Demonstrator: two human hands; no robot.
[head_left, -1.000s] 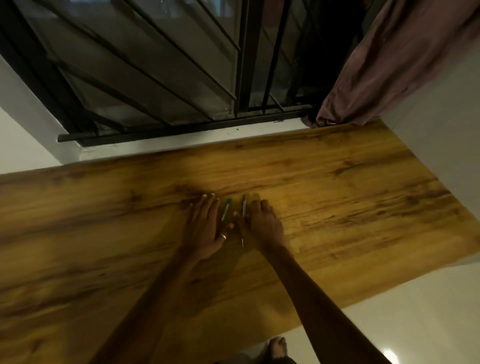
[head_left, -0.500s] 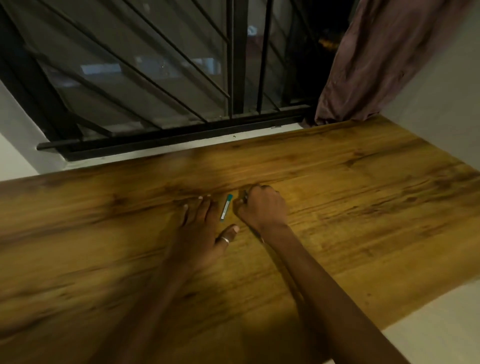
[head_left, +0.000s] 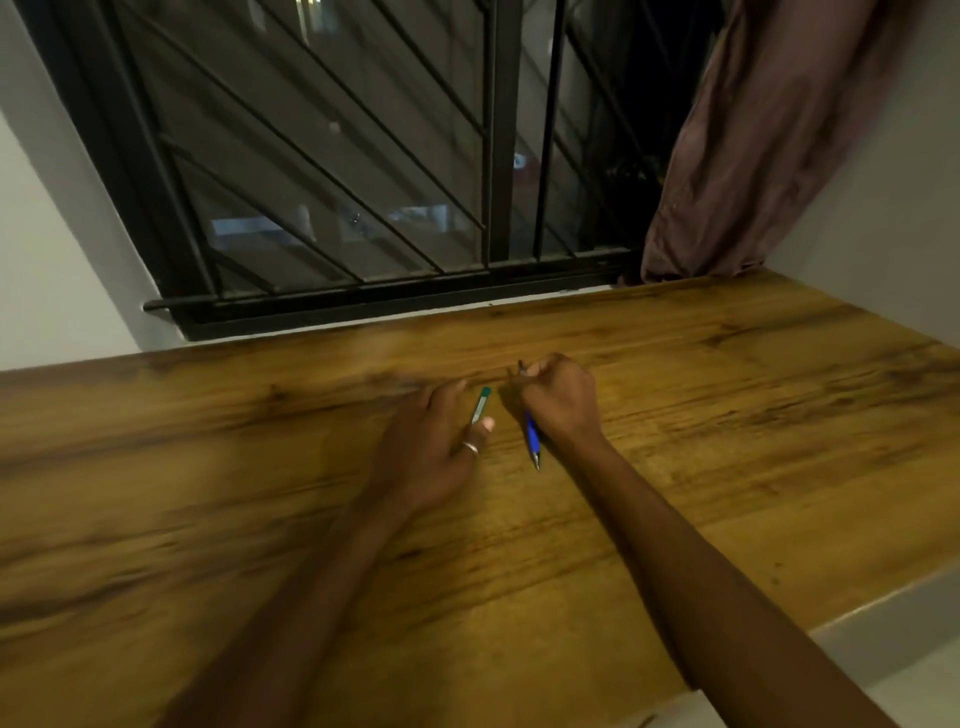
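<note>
My right hand (head_left: 558, 402) is curled round a blue pen (head_left: 532, 441), whose tip end sticks out below the fist toward me. A green-capped pen (head_left: 480, 405) lies on the wooden table (head_left: 727, 415) between my hands. My left hand (head_left: 431, 447) rests flat on the table with fingers straight, a ring on its thumb, and the thumb tip touches the near end of the green-capped pen.
A barred window (head_left: 363, 182) runs along the table's far edge. A brownish curtain (head_left: 753, 145) hangs at the back right, next to a white wall (head_left: 909, 208). The table's near edge drops to a pale floor (head_left: 909, 649) at the right.
My right hand went from lying flat over the blue pen to a fist round it, lifting it. The left hand stayed flat, its thumb now at the green-capped pen. The camera tilted up slightly.
</note>
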